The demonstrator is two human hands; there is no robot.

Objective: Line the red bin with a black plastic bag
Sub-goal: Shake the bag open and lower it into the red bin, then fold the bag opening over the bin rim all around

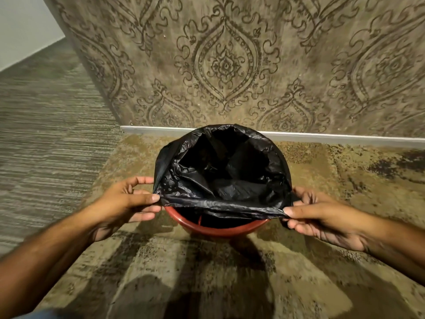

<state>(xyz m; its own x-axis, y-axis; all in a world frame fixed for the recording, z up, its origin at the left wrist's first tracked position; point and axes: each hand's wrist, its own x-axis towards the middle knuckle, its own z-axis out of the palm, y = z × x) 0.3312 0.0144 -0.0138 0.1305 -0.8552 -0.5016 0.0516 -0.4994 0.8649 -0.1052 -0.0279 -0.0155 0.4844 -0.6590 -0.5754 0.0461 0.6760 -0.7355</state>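
Standing on the patterned carpet (230, 277), close to the white baseboard (322, 135) at the far side: the red bin (216, 230), only its near rim showing as a red arc. Covering the far and side rim already, the black plastic bag (220, 171), its middle sagging into the bin and too dark to read in depth. Stretching taut across the near side, just above the bare red rim, the bag's near edge. Pinching the left end of that edge between thumb and fingers, the left hand (124, 203); gripping the right end the same way, the right hand (322, 217), some fingers tucked behind the plastic and hidden. Running out of frame at the lower corners, both forearms. Hiding the bin's body and base, the bag and rim. Rising behind, an ornate papered wall (230, 65); lying to the left, striped grey flooring (46, 111).
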